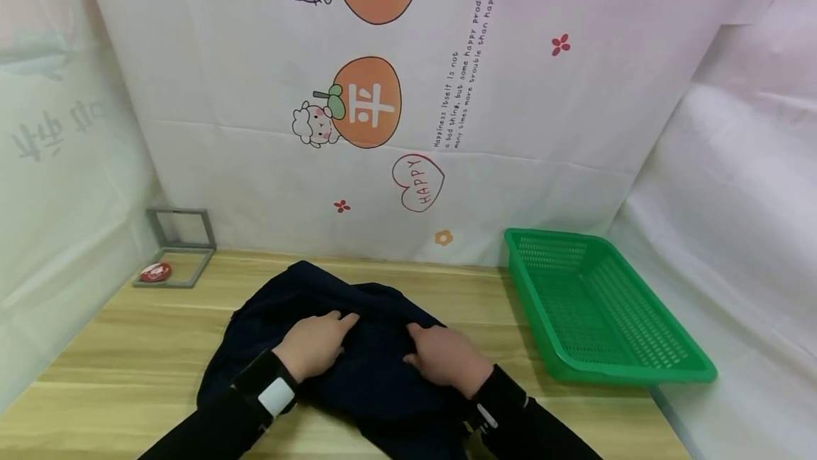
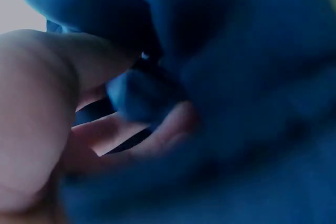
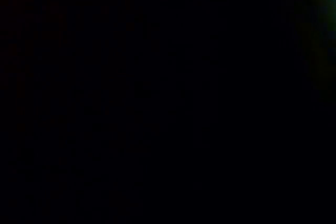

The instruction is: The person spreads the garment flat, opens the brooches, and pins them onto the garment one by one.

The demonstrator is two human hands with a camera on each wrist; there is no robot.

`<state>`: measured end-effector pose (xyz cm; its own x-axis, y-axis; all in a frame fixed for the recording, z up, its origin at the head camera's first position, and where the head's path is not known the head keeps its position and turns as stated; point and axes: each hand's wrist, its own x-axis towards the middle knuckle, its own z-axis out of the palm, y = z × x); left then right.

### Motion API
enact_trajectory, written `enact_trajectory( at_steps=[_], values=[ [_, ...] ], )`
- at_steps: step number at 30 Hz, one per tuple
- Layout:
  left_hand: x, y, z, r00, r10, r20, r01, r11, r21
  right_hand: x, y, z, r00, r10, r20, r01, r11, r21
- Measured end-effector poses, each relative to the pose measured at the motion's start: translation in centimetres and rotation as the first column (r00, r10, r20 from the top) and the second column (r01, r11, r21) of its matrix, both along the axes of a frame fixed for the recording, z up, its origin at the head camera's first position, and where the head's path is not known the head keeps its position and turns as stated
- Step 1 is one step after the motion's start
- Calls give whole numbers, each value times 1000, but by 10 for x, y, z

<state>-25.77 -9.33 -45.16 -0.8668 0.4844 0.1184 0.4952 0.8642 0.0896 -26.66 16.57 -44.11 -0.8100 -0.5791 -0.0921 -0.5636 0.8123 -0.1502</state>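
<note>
A dark navy piece of cloth (image 1: 376,354), perhaps a garment, lies bunched on the wooden table in the head view. On its left part, my left hand (image 1: 314,346) holds a fold. The left wrist view shows that hand's thumb and curled fingers (image 2: 176,124) around the blue cloth (image 2: 247,87), some fingers partly covered by it. My right hand (image 1: 449,357) grips the cloth on its right side, with thumb and forefinger bent into it. The right wrist view is almost wholly black, so the undersides of those fingers are hidden.
To the right stands a green plastic basket (image 1: 549,336) with perforated walls. A grey hinged frame (image 1: 206,254) is at the back left, with a small red round object (image 1: 155,273) on it. White printed sheeting (image 1: 268,183) rises behind the wooden table (image 1: 108,368) and at both sides.
</note>
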Motion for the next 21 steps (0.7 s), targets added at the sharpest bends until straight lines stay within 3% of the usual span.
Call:
enact_trajectory(
  at_steps=[3, 7, 14, 17, 21],
  values=[
    [-2, -1, 3, 1000, -22, -21, 23, 998, 59, 1, 0, -2, 1000, 13, 4, -13, 1000, -15],
    [-5, -9, 11, 995, -21, -93, 34, 990, 137, -1, 9, 3, 997, 14, -81, -20, 997, -80],
    [-15, -26, 25, 964, 7, -267, 60, 968, 244, -4, 26, 31, 967, -169, -190, 133, 973, -188],
    [-19, -43, 31, 939, 58, -340, 49, 953, 297, -7, 39, 44, 945, -243, -221, 198, 958, -206],
    [-18, -78, 41, 905, 215, -366, -71, 927, 367, -7, 66, 58, 899, -375, -226, 316, 913, -259]
  ],
)
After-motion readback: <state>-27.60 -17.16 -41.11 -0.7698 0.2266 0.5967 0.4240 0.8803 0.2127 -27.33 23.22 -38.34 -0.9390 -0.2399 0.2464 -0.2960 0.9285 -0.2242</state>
